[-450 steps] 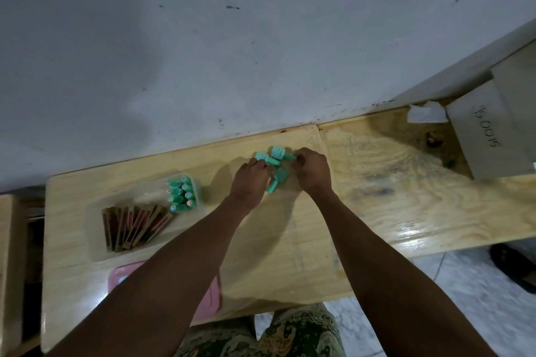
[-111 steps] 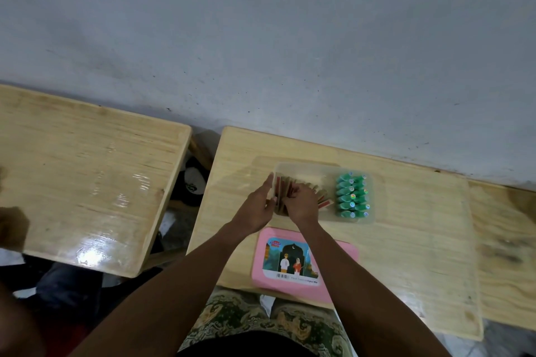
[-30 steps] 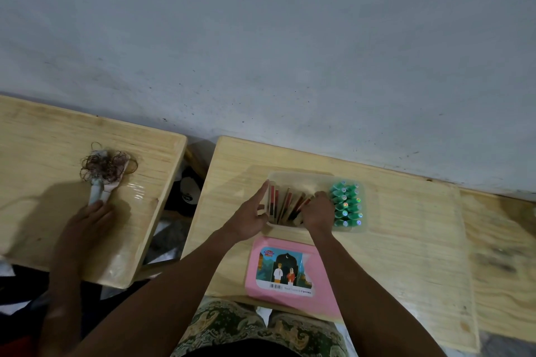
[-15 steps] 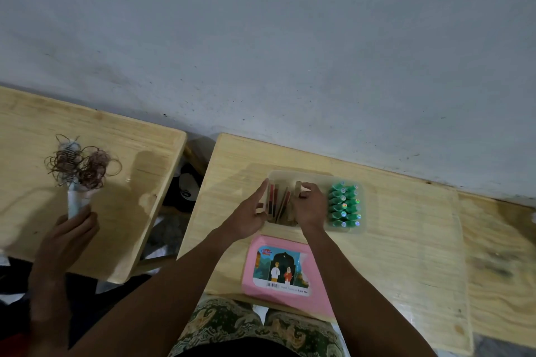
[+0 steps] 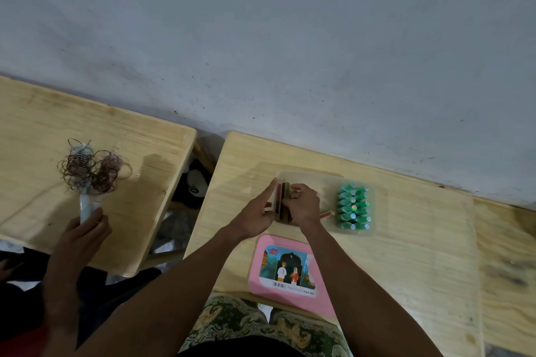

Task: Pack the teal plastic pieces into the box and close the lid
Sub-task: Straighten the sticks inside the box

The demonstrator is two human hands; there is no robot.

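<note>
A clear plastic box [image 5: 324, 180] sits on the wooden table [image 5: 406, 240]. Several teal plastic pieces [image 5: 352, 207] stand packed in rows at its right end. At its left end a stack of brown and red flat pieces [image 5: 282, 203] stands upright. My left hand [image 5: 258, 213] presses straight fingers against the stack's left side. From the right, my right hand [image 5: 303, 206] grips the same stack with curled fingers. One red piece [image 5: 326, 214] lies loose between my right hand and the teal rows. The pink lid [image 5: 290, 268] lies flat in front of the box.
A second wooden table [image 5: 43, 130] stands to the left across a gap. Another person's hand [image 5: 87, 226] there holds a brush tangled with brown wire or hair [image 5: 92, 168]. A grey wall runs behind both tables. A dark cap [image 5: 193, 185] lies below in the gap.
My hands have squeezed the spread brown and red pieces into a tight upright stack at the box's left end. The other person's brush has shifted on the left table.
</note>
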